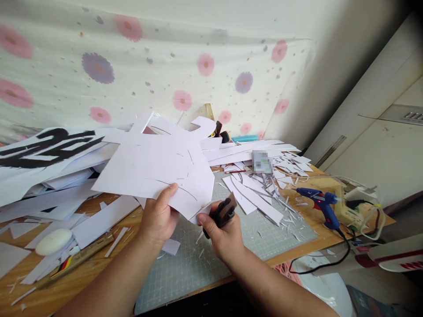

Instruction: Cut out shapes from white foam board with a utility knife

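Note:
A large white board piece (158,163) with cut edges and thin dark pencil-like lines is held up above the grey cutting mat (185,277). My left hand (160,215) grips its lower edge, thumb on top and fingers beneath. My right hand (224,229) is closed around a black-handled tool (223,213), which looks like a cutter, and its thumb touches the board's lower right corner. Whether the tool's blade is out cannot be made out.
White strips and scraps (257,193) lie on the mat's right side. A blue glue gun (322,204) and a power strip (350,215) are at the right. A ruler (79,259), a white oval object (53,242) and a black-printed sheet (49,149) are at the left.

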`<state>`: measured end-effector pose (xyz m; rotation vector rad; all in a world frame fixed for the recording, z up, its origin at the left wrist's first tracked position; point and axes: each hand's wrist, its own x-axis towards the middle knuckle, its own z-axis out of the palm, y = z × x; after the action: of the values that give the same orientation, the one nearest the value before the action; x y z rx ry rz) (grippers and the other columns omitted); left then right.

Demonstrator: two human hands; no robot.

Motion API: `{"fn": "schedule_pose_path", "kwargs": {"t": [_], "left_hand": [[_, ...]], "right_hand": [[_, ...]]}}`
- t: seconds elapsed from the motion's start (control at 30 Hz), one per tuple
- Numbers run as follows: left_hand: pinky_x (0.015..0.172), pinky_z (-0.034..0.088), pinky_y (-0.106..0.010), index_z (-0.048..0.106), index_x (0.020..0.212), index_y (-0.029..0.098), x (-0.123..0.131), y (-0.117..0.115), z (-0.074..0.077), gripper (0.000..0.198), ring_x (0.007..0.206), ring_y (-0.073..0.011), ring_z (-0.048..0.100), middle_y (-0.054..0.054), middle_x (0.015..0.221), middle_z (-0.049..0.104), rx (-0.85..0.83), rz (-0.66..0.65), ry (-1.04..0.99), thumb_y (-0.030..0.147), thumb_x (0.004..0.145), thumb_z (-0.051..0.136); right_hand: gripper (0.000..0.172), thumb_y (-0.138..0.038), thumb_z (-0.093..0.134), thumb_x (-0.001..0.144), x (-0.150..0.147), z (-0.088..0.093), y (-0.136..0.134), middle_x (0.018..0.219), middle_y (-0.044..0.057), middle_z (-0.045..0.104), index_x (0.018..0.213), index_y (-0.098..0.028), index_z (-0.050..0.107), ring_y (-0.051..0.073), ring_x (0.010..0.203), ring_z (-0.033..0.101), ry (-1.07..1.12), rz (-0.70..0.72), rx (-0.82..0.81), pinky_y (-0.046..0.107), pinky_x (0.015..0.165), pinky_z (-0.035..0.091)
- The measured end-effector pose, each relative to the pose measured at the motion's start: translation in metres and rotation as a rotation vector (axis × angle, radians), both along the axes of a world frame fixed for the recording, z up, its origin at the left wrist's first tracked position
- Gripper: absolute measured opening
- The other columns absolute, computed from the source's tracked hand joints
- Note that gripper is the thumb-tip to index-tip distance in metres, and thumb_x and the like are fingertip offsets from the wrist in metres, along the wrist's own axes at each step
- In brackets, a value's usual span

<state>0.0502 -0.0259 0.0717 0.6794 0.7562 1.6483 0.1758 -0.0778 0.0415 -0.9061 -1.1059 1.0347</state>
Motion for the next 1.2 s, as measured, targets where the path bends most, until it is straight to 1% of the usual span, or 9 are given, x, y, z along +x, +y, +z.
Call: {"fn": "schedule_pose_path", "kwargs": {"t": [0.27,0.5,0.57,0.63,0.7,0.77,0.9,1.1,1.2], "left_hand": [[0.1,0.053,-0.037,0.069,0.115,0.029,0.001,-0.008,0.004,0.049,0.123,-0.0289,0.058,-0.002,0.12,0.071,0.06,0.048,0.026,0.022,0.069,0.083],[0.102,0.051,-0.029,0.069,0.111,0.037,-0.018,0.002,0.02,0.043,0.132,-0.0199,0.05,0.006,0.122,0.069,0.199,0.147,-0.023,0.017,0.074,0.078],[0.094,0.055,-0.024,0.071,0.107,0.033,-0.016,-0.003,0.024,0.036,0.118,-0.0183,0.06,0.004,0.116,0.071,0.224,0.111,-0.026,0.021,0.074,0.08],[0.068,0.06,-0.021,0.072,0.101,0.029,-0.012,-0.009,0.028,0.035,0.088,-0.0162,0.068,0.003,0.103,0.072,0.198,0.049,-0.03,0.029,0.069,0.086],[0.041,0.051,-0.02,0.071,0.097,0.027,-0.007,-0.015,0.033,0.044,0.061,-0.0131,0.062,0.004,0.089,0.071,0.128,-0.022,-0.048,0.036,0.059,0.092],[0.031,0.042,-0.018,0.07,0.091,0.025,-0.003,-0.019,0.039,0.047,0.049,-0.0097,0.054,0.007,0.077,0.068,0.06,-0.061,-0.08,0.035,0.052,0.095],[0.034,0.04,-0.012,0.067,0.082,0.021,0.005,-0.022,0.052,0.039,0.045,-0.0049,0.048,0.008,0.069,0.064,-0.042,-0.117,-0.113,0.027,0.053,0.093],[0.049,0.053,-0.017,0.068,0.083,0.018,0.016,-0.028,0.061,0.012,0.067,-0.012,0.065,0.002,0.076,0.069,-0.127,-0.167,-0.181,0.025,0.075,0.074],[0.046,0.051,-0.018,0.067,0.083,0.018,0.017,-0.027,0.059,0.005,0.058,-0.0108,0.063,0.002,0.075,0.069,-0.211,-0.177,-0.27,0.023,0.084,0.065]], "right_hand": [[0.028,-0.038,0.07,0.08,0.011,0.003,-0.013,0.057,-0.003,0.053,0.068,-0.021,0.051,0.012,0.052,0.047,-0.209,-0.038,0.08,0.026,0.051,0.037],[0.017,-0.033,0.059,0.09,0.042,0.015,-0.009,0.071,0.004,0.068,0.078,-0.022,0.063,0.018,0.063,0.062,-0.508,-0.154,0.247,0.029,0.061,0.047],[0.017,-0.036,0.061,0.089,0.063,0.02,0.003,0.079,0.005,0.069,0.095,-0.022,0.065,0.02,0.069,0.063,-0.664,-0.288,0.226,0.031,0.066,0.048],[0.028,-0.042,0.06,0.088,0.081,0.025,0.01,0.094,0.008,0.068,0.106,-0.021,0.063,0.024,0.08,0.062,-0.774,-0.411,0.226,0.034,0.07,0.047],[0.034,-0.048,0.056,0.091,0.088,0.03,0.011,0.091,0.007,0.065,0.109,-0.02,0.06,0.022,0.077,0.059,-0.78,-0.38,0.287,0.033,0.068,0.045],[0.039,-0.054,0.049,0.094,0.084,0.035,0.008,0.086,0.006,0.064,0.11,-0.02,0.058,0.02,0.073,0.058,-0.743,-0.233,0.419,0.031,0.066,0.044],[0.049,-0.062,0.038,0.097,0.058,0.05,0.011,0.085,0.007,0.064,0.108,-0.02,0.059,0.021,0.075,0.058,-0.717,-0.015,0.708,0.032,0.068,0.043],[0.051,-0.065,0.034,0.097,0.038,0.059,0.033,0.074,0.005,0.061,0.096,-0.02,0.059,0.019,0.066,0.054,-0.718,-0.058,0.874,0.03,0.062,0.04],[0.052,-0.065,0.034,0.097,0.037,0.054,0.038,0.071,0.004,0.058,0.094,-0.02,0.059,0.019,0.063,0.053,-0.728,-0.116,0.889,0.03,0.059,0.038]]}}
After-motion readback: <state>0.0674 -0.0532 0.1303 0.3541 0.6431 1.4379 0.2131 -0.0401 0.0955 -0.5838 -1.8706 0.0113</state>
